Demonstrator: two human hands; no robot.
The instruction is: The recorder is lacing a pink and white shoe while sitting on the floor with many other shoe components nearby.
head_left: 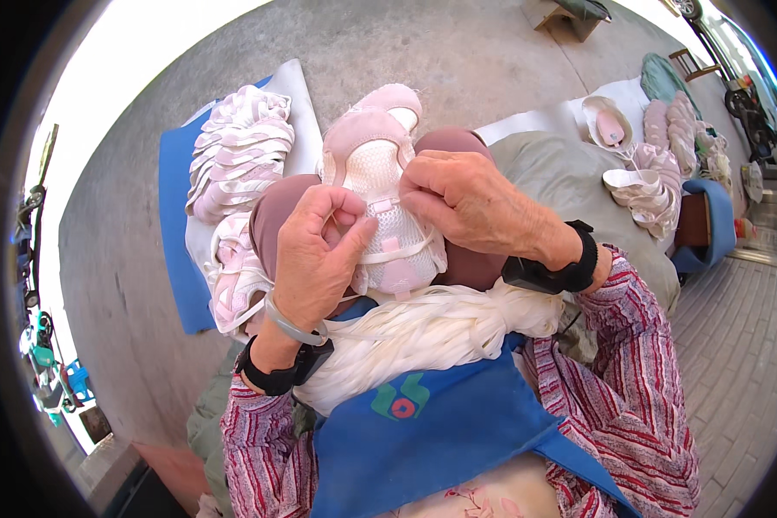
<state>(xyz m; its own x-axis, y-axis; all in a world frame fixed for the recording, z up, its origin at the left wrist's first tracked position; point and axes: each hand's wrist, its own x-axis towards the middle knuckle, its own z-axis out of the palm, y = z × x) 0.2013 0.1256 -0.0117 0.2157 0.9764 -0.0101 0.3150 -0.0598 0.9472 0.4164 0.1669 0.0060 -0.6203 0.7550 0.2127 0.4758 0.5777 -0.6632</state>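
Observation:
A pink and white mesh shoe upper [372, 177] lies across my knees, with a white lace [395, 252] running over its tongue. My left hand [318, 246] is closed at the upper's left side, thumb and forefinger curled toward each other. Over the right edge, my right hand [466, 203] is bent into a pinch with its knuckles up. Whatever the fingertips grip is hidden or too small to make out. Below the upper, a thick bundle of white laces [423, 332] rests on my lap, above a blue apron [432, 432].
Stacked pink and white uppers [240, 155] lie on a blue and white sheet [181, 233] at the left, with another laced upper [236, 272] nearer me. More uppers [652, 186] are piled at the right, by a blue-edged brown container [704, 224]. A stool [570, 19] stands farther off.

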